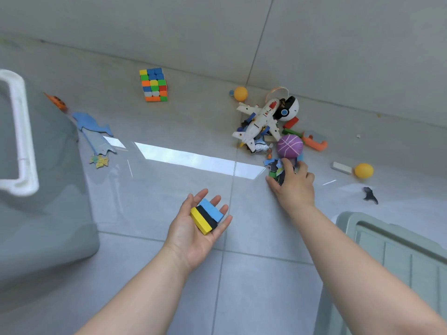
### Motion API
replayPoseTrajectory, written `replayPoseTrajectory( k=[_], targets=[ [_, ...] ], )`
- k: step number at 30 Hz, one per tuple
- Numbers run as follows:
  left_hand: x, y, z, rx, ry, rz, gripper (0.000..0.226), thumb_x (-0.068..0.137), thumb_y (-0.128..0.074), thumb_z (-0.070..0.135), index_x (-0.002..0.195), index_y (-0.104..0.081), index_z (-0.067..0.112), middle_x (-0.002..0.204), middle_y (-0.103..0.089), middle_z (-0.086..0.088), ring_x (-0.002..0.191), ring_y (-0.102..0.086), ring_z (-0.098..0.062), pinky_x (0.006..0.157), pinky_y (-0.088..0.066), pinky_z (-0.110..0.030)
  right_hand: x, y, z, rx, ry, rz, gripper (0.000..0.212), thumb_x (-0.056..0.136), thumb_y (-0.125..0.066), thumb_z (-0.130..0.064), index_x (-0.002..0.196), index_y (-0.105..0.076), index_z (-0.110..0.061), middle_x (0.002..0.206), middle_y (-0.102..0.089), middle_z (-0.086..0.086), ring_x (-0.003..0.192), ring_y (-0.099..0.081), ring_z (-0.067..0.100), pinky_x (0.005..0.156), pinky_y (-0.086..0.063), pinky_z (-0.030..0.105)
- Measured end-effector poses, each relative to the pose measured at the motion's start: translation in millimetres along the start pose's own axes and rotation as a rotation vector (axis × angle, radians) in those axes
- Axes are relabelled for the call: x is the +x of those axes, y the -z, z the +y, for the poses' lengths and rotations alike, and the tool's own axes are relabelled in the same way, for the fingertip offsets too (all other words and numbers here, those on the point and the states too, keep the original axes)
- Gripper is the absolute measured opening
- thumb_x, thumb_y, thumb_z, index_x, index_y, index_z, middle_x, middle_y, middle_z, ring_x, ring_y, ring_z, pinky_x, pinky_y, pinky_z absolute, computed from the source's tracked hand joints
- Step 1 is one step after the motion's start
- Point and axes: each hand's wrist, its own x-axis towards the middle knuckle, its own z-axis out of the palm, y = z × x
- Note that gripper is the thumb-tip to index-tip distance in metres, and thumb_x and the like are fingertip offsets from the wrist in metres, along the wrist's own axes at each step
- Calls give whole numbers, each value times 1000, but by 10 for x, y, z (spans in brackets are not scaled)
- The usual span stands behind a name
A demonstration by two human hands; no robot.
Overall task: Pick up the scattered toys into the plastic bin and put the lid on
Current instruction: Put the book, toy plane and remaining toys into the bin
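Your left hand (193, 228) lies palm up over the tiled floor (169, 286). Its fingers are straight and loosely spread, and three small blocks (206, 216) rest across them side by side: one yellow, one black, one blue. Nothing pinches them; they simply lie on the fingers.

Your right hand (294, 187) reaches palm down to the near edge of the toy pile, thumb and fingers curled round a clump of flat puzzle pieces (274, 169) on the floor. Its index fingertip comes right up under the purple ball (289, 145); you cannot tell whether the two touch.

The plastic bin (48, 189) stands at your far left, grey-green with a white handle (23, 131) at its rim; its inside is blurred. The lid (399, 250) lies on the floor at the lower right, just beside your right forearm.

Beyond the purple ball a white toy airplane (260, 124) lies on top of the pile, with a black-and-white ball (290, 108) against its nose. An orange ball (240, 93) sits just past them. A second orange ball (363, 170) lies well to the right, next to a white block (341, 167), and a dark puzzle piece (370, 195) lies nearer to you. A puzzle cube (154, 84) stands alone farther left. Two blue fish-shaped cutouts (93, 124) lie close to the bin.
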Motion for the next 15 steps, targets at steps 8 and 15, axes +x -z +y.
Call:
replayPoseTrajectory(
  k=[8,15],
  targets=[
    [-17,9,-40,30,22,-16,39,93,-45,42,121,-57,18,119,-60,-13,112,-55,-36,88,-48,-50,-176,-130,28,-167,372,132,42,70,-70,-14,108,-56,-6,96,-60,16,79,-56,39,41,-38,31],
    [37,66,-131,60,30,19,40,92,-46,45,120,-56,19,120,-58,-13,111,-56,-34,90,-47,-49,-619,-332,-68,-67,385,139,51,63,-55,-32,108,-62,-9,94,-63,12,74,-60,34,49,-51,35]
  ],
)
